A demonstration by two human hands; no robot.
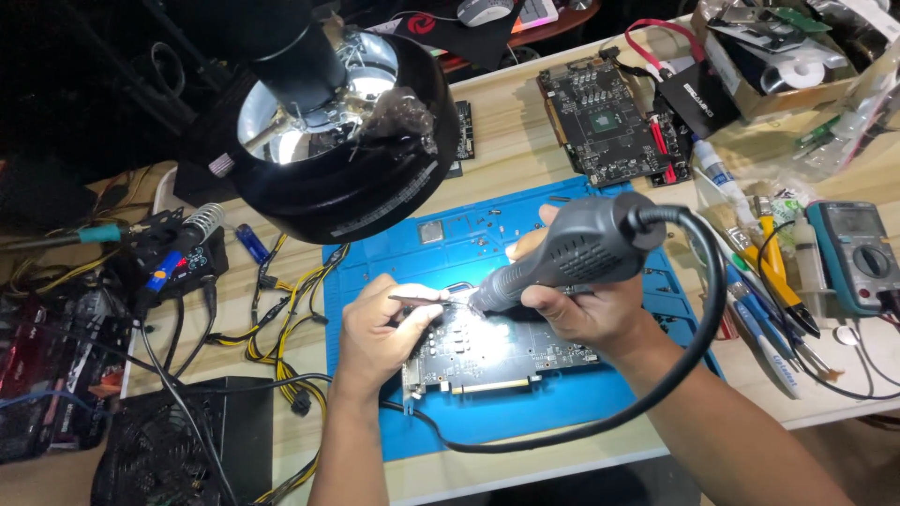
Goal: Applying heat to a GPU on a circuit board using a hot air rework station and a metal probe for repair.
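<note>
Blue mat (562,403), grey hot-air gun (581,248)

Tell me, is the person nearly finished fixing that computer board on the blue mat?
Probably mid-job. Done: the circuit board lies bare on the blue mat, with small loose bits set aside at the mat's top. In hand: the right hand aims a grey hot-air tool at the board's top edge, while the left hand holds tweezers there. Left: nothing is reassembled yet.

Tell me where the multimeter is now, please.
In the head view, the multimeter lies at the far right of the table, beside the pens and hand tools, right of the blue mat.
</note>
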